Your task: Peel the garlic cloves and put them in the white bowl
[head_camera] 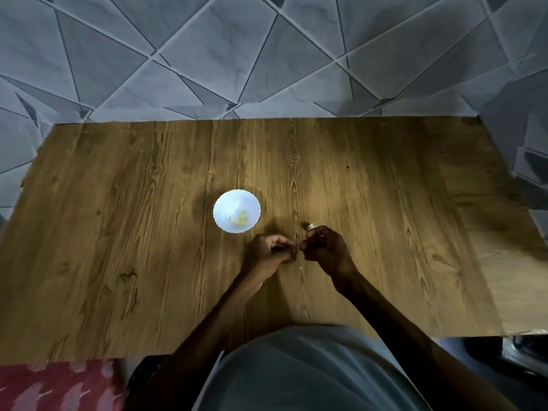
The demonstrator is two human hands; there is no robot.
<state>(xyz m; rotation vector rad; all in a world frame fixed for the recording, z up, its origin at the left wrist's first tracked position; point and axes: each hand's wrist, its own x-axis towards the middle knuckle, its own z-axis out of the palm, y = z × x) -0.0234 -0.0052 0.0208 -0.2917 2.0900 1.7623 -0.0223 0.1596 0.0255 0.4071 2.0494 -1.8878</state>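
A small white bowl (236,210) stands on the wooden table (148,232), with a few pale yellow peeled cloves (240,218) inside. Just right of and nearer than the bowl, my left hand (268,253) and my right hand (324,247) meet fingertip to fingertip, both with curled fingers pinching something tiny between them; it is too small and dark to make out. A whitish garlic piece (311,226) shows at the top of my right hand, by its knuckles. A white fleck of skin (300,267) lies on the table below the hands.
The table's far edge meets a grey tiled wall (267,54). A red patterned cloth (59,384) lies at the near left. My grey-clad lap (311,372) sits against the table's near edge. The table's right part is in brighter light.
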